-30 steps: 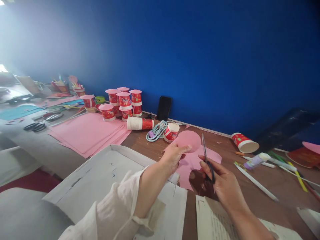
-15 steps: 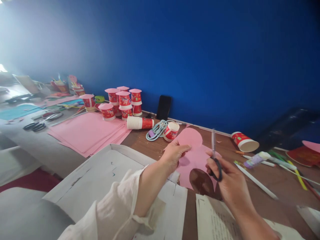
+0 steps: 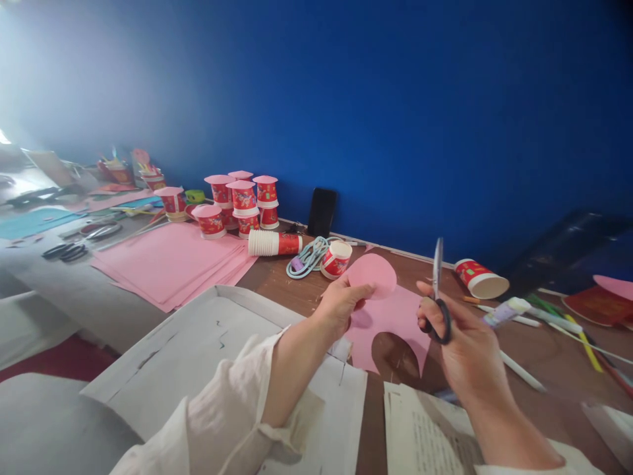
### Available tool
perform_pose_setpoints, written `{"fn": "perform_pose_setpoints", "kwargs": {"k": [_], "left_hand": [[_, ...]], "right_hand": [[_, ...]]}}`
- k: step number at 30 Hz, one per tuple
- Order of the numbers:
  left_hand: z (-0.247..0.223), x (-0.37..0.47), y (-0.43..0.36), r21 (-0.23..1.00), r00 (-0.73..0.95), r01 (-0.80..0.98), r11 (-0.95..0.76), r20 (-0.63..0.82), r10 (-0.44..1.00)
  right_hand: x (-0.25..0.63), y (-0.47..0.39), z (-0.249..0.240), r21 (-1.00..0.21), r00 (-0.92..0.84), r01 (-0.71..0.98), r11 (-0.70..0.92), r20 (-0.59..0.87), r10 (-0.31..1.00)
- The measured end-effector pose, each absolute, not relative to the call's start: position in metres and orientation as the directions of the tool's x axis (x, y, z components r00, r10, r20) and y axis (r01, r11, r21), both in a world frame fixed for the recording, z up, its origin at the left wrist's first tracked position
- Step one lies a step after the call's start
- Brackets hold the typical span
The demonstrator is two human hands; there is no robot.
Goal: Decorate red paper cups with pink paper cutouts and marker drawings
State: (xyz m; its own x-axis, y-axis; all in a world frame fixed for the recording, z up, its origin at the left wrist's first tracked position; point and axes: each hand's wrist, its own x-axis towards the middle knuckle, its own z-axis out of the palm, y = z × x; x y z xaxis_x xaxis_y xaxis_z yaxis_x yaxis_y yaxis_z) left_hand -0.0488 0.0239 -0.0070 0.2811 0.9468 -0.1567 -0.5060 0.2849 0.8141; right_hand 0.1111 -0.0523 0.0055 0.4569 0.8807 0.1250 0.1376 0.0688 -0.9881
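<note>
My left hand (image 3: 341, 305) pinches a pink paper circle (image 3: 373, 274) at its lower left edge, thumb on top. In my right hand (image 3: 462, 340) is a pair of black-handled scissors (image 3: 438, 290), its blades pointing up and apart from the paper. Below the circle, a pink sheet (image 3: 390, 311) with a round hole cut through it lies on the brown table. A red-and-white paper cup (image 3: 337, 258) stands just beyond my left hand, beside a coiled pale-blue cable (image 3: 307, 257).
Red cups topped with pink discs (image 3: 244, 198) stand stacked against the blue wall. A row of nested cups (image 3: 274, 243) lies on its side. Pink sheets (image 3: 173, 264) are piled left, behind a white box lid (image 3: 198, 343). A phone (image 3: 322, 211) leans on the wall; pens and a glue stick (image 3: 505, 313) lie right.
My right hand has moved slightly right and up with the scissors, away from the paper circle. The left hand keeps its hold on the circle, nearly still.
</note>
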Motion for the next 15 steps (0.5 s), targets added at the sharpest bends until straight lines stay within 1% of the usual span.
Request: {"fn": "perform_pose_setpoints", "kwargs": {"k": [3,5,11,15], "left_hand": [[-0.0062,-0.0485,0.0231,0.810,0.290,-0.513,0.283,-0.147,0.946],[-0.0059,-0.0482,0.0228,0.812,0.282,-0.521,0.263,-0.127,0.951],[-0.0052,-0.0478,0.0224,0.790,0.281,-0.555,0.259,-0.114,0.953],[-0.0058,-0.0482,0.0229,0.799,0.287,-0.538,0.268,-0.125,0.950]], "right_hand": [[0.1113,-0.0534,0.0061,-0.972,0.359,0.232,-0.039,0.049,0.932],[0.1109,-0.0547,0.0039,-0.958,0.314,0.277,-0.078,0.013,0.949],[0.1112,-0.0565,-0.0003,-0.955,0.291,0.269,-0.127,-0.045,0.956],[0.1125,-0.0577,0.0005,-0.965,0.282,0.222,-0.140,-0.073,0.957]]}}
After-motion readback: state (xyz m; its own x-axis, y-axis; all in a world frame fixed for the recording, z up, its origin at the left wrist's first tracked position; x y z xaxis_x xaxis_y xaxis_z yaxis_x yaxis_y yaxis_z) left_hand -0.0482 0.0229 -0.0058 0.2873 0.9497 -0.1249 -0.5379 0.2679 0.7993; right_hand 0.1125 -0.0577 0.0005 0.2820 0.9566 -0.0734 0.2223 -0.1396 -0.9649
